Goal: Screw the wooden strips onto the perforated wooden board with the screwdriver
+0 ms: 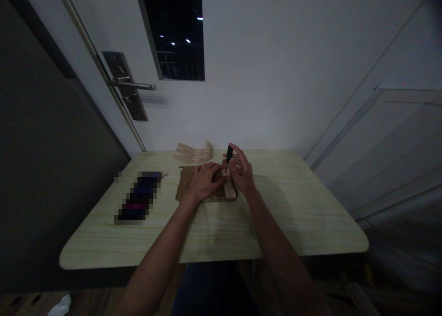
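Note:
My right hand (pixel 242 171) is closed around a black-handled screwdriver (pixel 229 153), which stands nearly upright with its shaft pointing down. Its tip meets a small light wooden piece (pixel 229 189) lying on a sheet of brown cardboard (pixel 186 175). My left hand (pixel 206 180) rests over the cardboard, thumb and forefinger gripping the wooden piece from the left. Part of the wood is hidden by both hands. Small dark screws or holes dot the cardboard left of my left hand; they are too small to tell apart.
Several curved wooden pieces (pixel 194 153) lie together at the table's back edge. On the left of the pale table (pixel 293 215) is a dark, pixelated object (pixel 140 197) with a thin rod by it. A white door (pixel 248 77) with a metal handle (pixel 133 84) rises behind the table.

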{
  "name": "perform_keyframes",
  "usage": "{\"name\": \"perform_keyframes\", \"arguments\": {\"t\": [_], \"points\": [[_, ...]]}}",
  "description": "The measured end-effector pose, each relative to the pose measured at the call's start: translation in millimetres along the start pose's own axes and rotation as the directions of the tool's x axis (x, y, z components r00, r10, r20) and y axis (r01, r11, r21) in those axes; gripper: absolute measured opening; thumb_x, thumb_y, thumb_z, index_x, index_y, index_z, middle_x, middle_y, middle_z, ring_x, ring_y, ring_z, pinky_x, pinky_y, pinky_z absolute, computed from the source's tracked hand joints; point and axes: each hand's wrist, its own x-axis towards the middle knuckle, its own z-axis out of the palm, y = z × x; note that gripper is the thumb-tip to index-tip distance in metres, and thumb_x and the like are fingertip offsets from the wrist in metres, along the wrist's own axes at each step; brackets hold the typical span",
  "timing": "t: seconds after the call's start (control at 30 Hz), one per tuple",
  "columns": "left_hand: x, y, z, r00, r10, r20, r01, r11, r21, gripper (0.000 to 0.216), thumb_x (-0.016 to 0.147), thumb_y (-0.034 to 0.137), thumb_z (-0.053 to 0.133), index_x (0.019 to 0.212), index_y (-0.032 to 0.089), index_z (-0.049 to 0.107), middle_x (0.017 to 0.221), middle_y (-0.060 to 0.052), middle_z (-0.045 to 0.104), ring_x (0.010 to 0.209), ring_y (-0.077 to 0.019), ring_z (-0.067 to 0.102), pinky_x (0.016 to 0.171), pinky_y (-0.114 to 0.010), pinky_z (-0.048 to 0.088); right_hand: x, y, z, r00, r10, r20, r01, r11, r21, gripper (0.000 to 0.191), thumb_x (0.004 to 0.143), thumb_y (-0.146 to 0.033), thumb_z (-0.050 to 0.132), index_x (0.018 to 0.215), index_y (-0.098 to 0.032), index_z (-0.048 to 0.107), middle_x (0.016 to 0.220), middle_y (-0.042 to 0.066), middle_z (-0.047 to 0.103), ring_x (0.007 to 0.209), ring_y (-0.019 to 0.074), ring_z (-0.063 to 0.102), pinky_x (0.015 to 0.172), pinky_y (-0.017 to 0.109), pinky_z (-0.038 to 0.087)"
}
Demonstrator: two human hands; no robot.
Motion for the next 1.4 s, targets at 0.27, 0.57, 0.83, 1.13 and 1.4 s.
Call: {"name": "perform_keyframes", "arguments": {"t": [0.27,0.57,0.83,1.13,1.4], "points": [[-0.4,-1.0,1.9,1.000,-0.003,-0.010,0.004,1.000,0.017,0.039,0.090,0.046,0.052,0.123,0.026,0.059,0.125,-0.005,0.062,0.118,-0.0266,0.053,0.102,-0.044,0.035,2.5,7.6,9.4,0.993,0.015,-0.118,-0.020,0.999,-0.039,0.053,0.086,-0.036,0.062,0.136,-0.032,0.046,0.099,0.004,0.068,0.076,0.0150,0.067,0.059,0.025,0.056],[0.6,-0.2,0.5,1.000,-0.015,0.011,0.015,0.999,0.031,0.038,0.089,0.045,0.052,0.121,0.025,0.058,0.126,-0.006,0.062,0.120,-0.0265,0.052,0.102,-0.043,0.036,-1.3,11.1,10.7,0.995,-0.085,-0.058,0.073,0.979,-0.190,0.060,0.091,-0.038,0.053,0.147,-0.034,0.033,0.129,0.007,0.061,0.080,0.0151,0.064,0.056,0.024,0.054],[-0.9,1.1,0.0,1.000,-0.012,-0.006,0.012,1.000,-0.001,0.040,0.090,0.046,0.053,0.123,0.025,0.058,0.126,-0.006,0.062,0.121,-0.0273,0.052,0.103,-0.045,0.035,0.3,13.7,8.9,0.992,-0.121,-0.025,0.113,0.971,-0.209,0.059,0.095,-0.035,0.047,0.150,-0.037,0.027,0.131,0.005,0.062,0.084,0.0162,0.065,0.068,0.029,0.058],[-0.3,-2.9,2.5,1.000,0.007,-0.014,-0.007,1.000,0.005,0.042,0.090,0.046,0.054,0.126,0.027,0.058,0.126,-0.005,0.062,0.119,-0.0281,0.053,0.101,-0.046,0.036,-0.5,5.4,6.5,0.995,-0.100,-0.029,0.093,0.979,-0.181,0.057,0.096,-0.033,0.044,0.150,-0.033,0.028,0.130,0.009,0.060,0.084,0.0147,0.064,0.059,0.023,0.054],[0.1,1.1,0.1,1.000,-0.006,-0.002,0.006,1.000,0.014,0.040,0.090,0.046,0.055,0.124,0.026,0.059,0.125,-0.005,0.062,0.119,-0.0274,0.052,0.102,-0.045,0.035,4.2,13.8,9.6,0.981,-0.035,-0.192,0.005,0.988,-0.155,0.052,0.082,-0.031,0.066,0.131,-0.032,0.048,0.116,0.005,0.063,0.065,0.0101,0.059,0.051,0.022,0.050]]}}
